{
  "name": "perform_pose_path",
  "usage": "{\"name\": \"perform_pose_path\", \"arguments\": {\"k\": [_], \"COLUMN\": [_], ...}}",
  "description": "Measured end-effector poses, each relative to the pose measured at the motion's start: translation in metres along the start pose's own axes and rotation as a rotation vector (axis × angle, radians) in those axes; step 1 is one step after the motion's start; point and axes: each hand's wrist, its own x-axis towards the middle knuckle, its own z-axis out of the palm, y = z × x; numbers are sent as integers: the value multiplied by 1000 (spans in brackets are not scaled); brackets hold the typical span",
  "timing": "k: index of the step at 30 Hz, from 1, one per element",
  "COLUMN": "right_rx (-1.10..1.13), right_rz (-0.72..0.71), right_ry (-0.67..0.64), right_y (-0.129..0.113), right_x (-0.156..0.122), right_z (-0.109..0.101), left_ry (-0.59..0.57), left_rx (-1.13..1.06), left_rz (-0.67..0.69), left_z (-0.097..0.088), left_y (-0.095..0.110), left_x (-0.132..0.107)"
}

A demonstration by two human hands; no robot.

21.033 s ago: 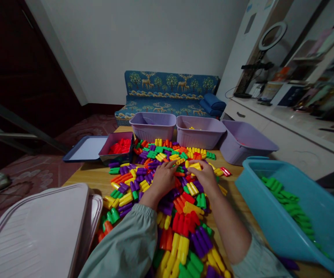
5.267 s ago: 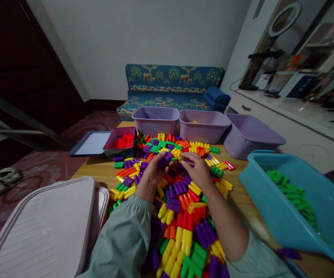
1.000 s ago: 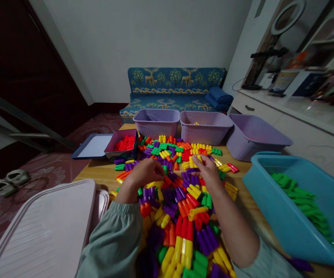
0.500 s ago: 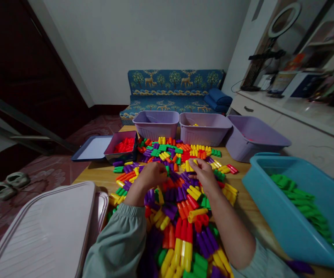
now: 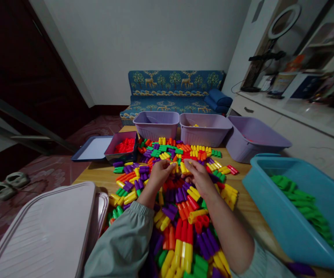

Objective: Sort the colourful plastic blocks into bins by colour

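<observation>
My right hand (image 5: 198, 175) is closed on a yellow bullet-shaped plastic block (image 5: 183, 168) above the middle of the pile. Close beside it, my left hand (image 5: 159, 175) pinches with its fingertips at another yellow block (image 5: 175, 168), partly hidden by the fingers. The two blocks are near each other; I cannot tell whether they touch. Under and around both hands spreads a heap of the same kind of joined tube blocks in yellow, red, orange, purple and green, such as the red and yellow stack (image 5: 183, 243) near me.
Three lilac bins (image 5: 156, 125) line the back of the wooden table (image 5: 87, 175). To the right a blue tub (image 5: 282, 216) holds green blocks (image 5: 302, 204). A square tin (image 5: 120, 157) of red blocks, its lid (image 5: 93, 148) and pale bin lids (image 5: 45, 227) lie left.
My left hand has moved right and a little forward, from the left of the pile to beside the right hand. The right hand has stayed nearly in place, still with its yellow block.
</observation>
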Motion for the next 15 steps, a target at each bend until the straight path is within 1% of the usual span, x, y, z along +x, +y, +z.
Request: {"name": "perform_pose_path", "arguments": {"k": [4, 7, 9, 11, 13, 15], "right_rx": [6, 43, 73, 97, 112, 116], "right_rz": [2, 27, 49, 70, 80, 88], "right_ry": [4, 41, 52, 47, 38, 40], "right_y": [4, 6, 6, 4, 3, 2], "right_x": [2, 3, 3, 2, 0, 0], "right_z": [1, 1, 1, 1, 2, 3], "left_ry": [116, 153, 129, 68, 1, -25], "left_rx": [-264, -399, -382, -312, -249, -235], "left_rz": [-11, 58, 114, 152, 155, 123], "left_z": [-3, -3, -4, -4, -5, -6], "left_y": [2, 5, 5, 5, 3, 1], "left_x": [2, 0, -1, -2, -1, 0]}}
